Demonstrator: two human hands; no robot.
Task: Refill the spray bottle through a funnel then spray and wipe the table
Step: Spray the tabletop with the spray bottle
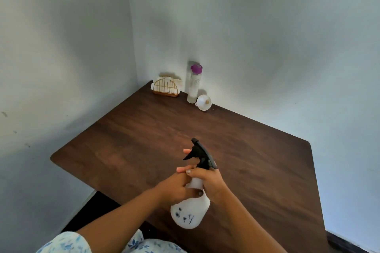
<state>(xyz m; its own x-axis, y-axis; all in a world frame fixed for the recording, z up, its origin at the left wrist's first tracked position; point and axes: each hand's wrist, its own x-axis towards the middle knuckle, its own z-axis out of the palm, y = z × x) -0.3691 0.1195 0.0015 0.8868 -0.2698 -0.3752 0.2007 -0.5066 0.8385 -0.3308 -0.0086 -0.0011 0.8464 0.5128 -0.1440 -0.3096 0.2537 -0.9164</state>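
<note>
Spray bottle (190, 211) gripped by my left hand (174, 189) at the body and right hand (209, 181) at the neck, I judge unscrewing its head (202, 155) comes next, with the funnel (204, 102) lying well ahead of both hands.

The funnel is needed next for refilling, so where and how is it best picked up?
Pinch the funnel by its wide rim, coming from the near side and slightly from the right. It lies tipped with its open mouth facing the person and the spout seemingly toward the wall, so the rim is the exposed edge, and the purple-capped bottle stands close on its left.
</note>
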